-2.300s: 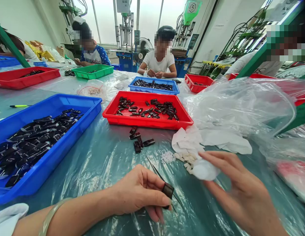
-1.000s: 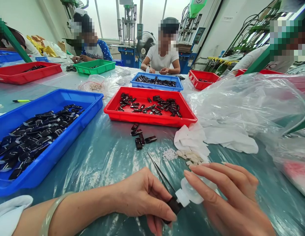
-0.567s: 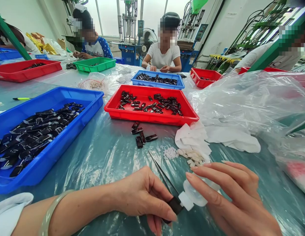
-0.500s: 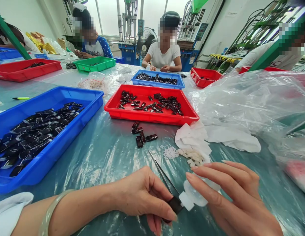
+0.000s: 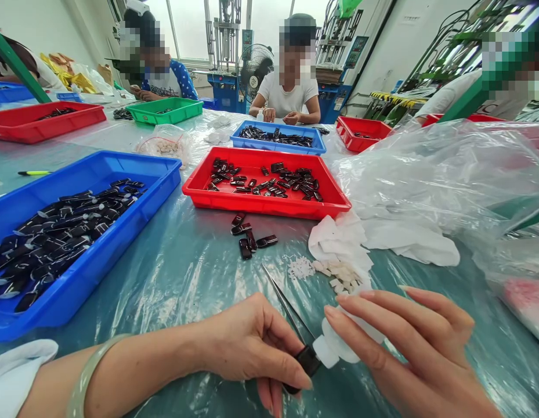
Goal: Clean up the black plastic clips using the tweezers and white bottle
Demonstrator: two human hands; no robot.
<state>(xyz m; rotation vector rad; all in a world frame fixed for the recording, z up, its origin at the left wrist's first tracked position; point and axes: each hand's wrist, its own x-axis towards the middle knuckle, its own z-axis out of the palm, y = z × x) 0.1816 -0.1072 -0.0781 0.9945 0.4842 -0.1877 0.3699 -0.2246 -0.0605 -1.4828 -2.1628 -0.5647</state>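
My left hand (image 5: 258, 345) is closed, thumb and fingers pinching a small glossy dark brown piece (image 5: 308, 361). My right hand (image 5: 408, 342) is wrapped round a small translucent squeeze bottle (image 5: 350, 334), its fingers lying along the top. The bottle's white cap (image 5: 325, 351) points at the piece and meets or nearly meets its edge. Metal tweezers (image 5: 284, 299) show just beyond my left fingers, points facing away; whether they are held or lie on the table is hidden. Beyond them are several loose dark pieces (image 5: 250, 239), tiny white bits (image 5: 300, 267) and beige chips (image 5: 345, 277).
A blue tray (image 5: 121, 244) of dark pieces stands at the left, a red tray (image 5: 269, 203) ahead. White cloth (image 5: 339, 235) and clear plastic sheeting (image 5: 443, 180) lie at the right. Co-workers sit across the table, around more trays, including a green tray (image 5: 165, 116).
The bottle and my right fingers have shifted slightly, with the outer fingers spread a little more. My left hand keeps its grip on the dark piece. The whole view has moved a little.
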